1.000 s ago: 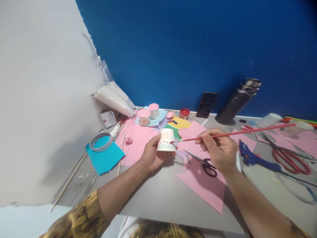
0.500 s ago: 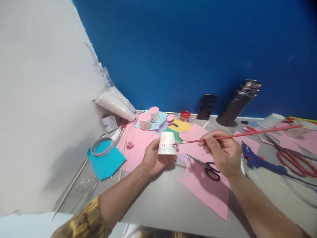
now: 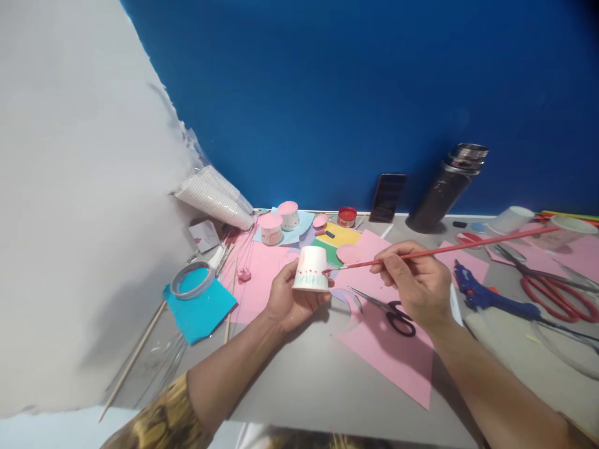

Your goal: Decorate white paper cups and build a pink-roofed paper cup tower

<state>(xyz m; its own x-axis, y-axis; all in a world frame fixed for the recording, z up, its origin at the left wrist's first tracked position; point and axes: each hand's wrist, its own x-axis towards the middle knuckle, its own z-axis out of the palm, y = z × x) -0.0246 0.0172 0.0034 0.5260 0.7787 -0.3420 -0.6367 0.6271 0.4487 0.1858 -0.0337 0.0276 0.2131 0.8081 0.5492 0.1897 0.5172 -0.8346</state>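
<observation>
My left hand [image 3: 292,299] is closed around an upside-down white paper cup [image 3: 312,265]. Green strokes and small red dots run in a band near its rim. Between the fingers of my right hand [image 3: 416,284] is a long red paintbrush [image 3: 440,251], its red-tipped end at the cup's right side. Whether the bristles touch the cup I cannot tell. Black-handled scissors [image 3: 388,308] lie on pink paper [image 3: 402,368] below my right hand. A red paint pot [image 3: 347,216] stands open farther back.
Two decorated cups with pink tops [image 3: 271,229] stand at the back. Stacked cups [image 3: 215,196] lean by the wall. Tape [image 3: 193,279] lies on blue paper at left. A phone [image 3: 388,197], a dark flask [image 3: 447,188], a glue gun [image 3: 496,299] and red-handled scissors [image 3: 556,296] are rightward.
The cup has turned slightly in my left hand, so its painted band shows differently. The brush tip stays by its right side. The whole view has shifted a little.
</observation>
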